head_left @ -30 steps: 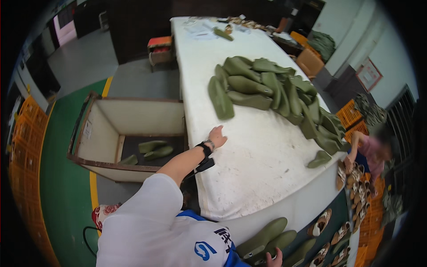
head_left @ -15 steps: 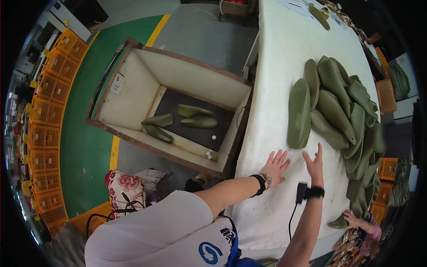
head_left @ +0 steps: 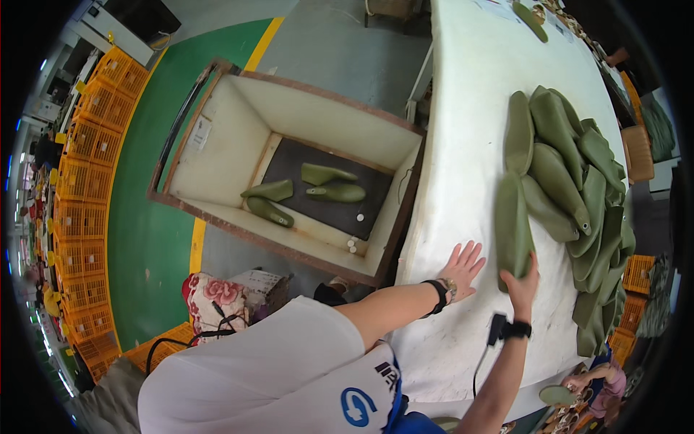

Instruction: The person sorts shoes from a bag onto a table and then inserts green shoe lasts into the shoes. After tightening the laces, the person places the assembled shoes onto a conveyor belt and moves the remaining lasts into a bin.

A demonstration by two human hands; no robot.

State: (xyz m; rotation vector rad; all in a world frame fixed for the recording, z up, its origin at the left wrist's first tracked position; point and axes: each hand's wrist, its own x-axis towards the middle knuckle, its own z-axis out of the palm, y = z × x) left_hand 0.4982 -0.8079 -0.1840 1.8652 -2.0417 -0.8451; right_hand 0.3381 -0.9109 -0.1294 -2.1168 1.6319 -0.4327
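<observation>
My left hand (head_left: pixel 461 273) rests on the white-covered table (head_left: pixel 448 340) with its fingers spread and nothing in it. To its right, my right hand (head_left: pixel 522 288) has its thumb and fingers around the near end of a green shoe last (head_left: pixel 512 228). That last lies lengthwise away from me, its far end against another green last (head_left: pixel 518 134). A heap of several more green lasts (head_left: pixel 553 181) spreads to the right of it, along the table's right side. My right wrist wears a black strap with a small black cabled device (head_left: pixel 497 329).
Left of the table stands a deep bin (head_left: pixel 289 249) with several green lasts (head_left: pixel 336 192) and small white discs inside. Another person's hand (head_left: pixel 576 382) holds a last (head_left: pixel 558 395) at the lower right. Orange crates (head_left: pixel 79 239) line the far left. A flowered cushion (head_left: pixel 224 295) sits below the bin.
My right hand has closed on the near end of the shoe last, which has shifted toward me. The left hand stays spread on the table. The other person's hand has moved away from the heap.
</observation>
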